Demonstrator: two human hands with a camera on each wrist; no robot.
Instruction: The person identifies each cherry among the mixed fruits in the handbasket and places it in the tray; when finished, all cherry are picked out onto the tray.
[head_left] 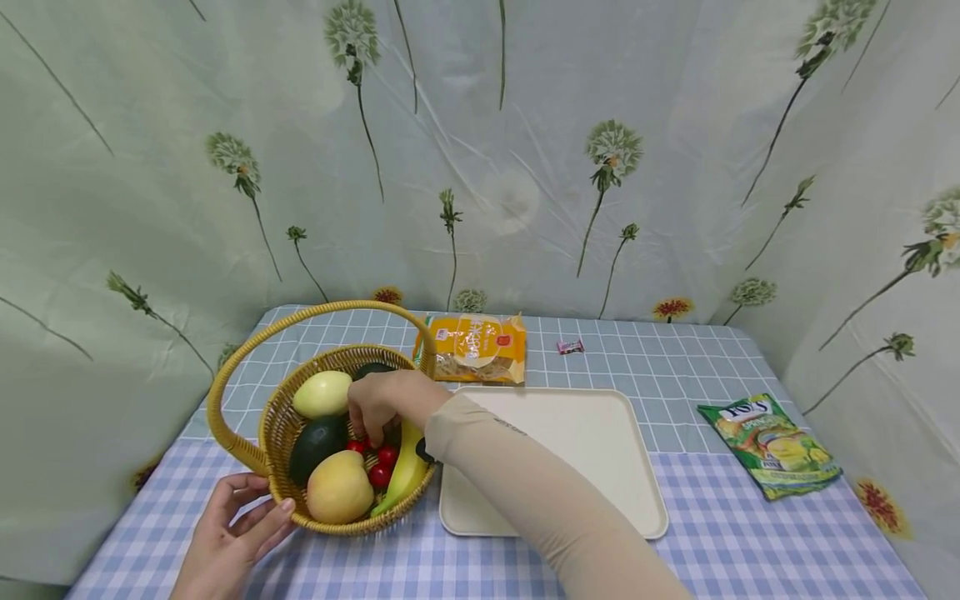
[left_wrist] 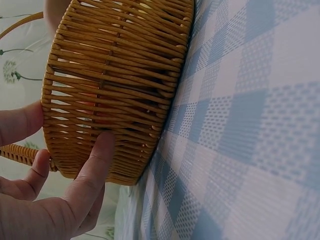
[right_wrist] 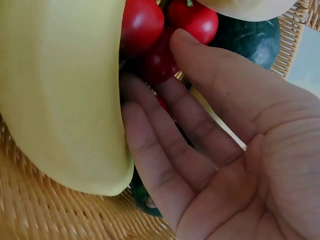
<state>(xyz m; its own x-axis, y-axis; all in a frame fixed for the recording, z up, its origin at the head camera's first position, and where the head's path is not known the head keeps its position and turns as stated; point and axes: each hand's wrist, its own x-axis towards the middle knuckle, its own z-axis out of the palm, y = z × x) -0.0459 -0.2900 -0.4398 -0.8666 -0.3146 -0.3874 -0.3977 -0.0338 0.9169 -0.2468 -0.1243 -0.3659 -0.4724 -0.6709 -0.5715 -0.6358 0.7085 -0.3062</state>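
A round woven basket point(head_left: 405, 508) with a tall arched handle stands at left on the table. My left hand point(head_left: 243, 525) holds its near-left side, the thumb at the rim and a finger point(left_wrist: 95, 167) against the outer wall. Inside the basket, my right hand point(head_left: 378, 404) reaches down among the fruit. Seen from the right wrist, its thumb and fingers point(right_wrist: 155, 150) pinch a dark red cherry tomato point(right_wrist: 157, 60). Other cherry tomatoes point(right_wrist: 142, 25) lie against it. Beside the fingers is a banana point(right_wrist: 60, 90). A peach-like yellow fruit point(head_left: 340, 487), a dark green fruit point(head_left: 318, 448) and a pale green one point(head_left: 322, 393) surround them.
A cream tray point(head_left: 592, 417) lies right of the basket, partly under my right forearm. Behind it are an orange food packet point(head_left: 480, 346) and a small pink wrapped sweet point(head_left: 570, 346). A green soup packet point(head_left: 776, 446) lies at far right. Patterned curtains enclose the table.
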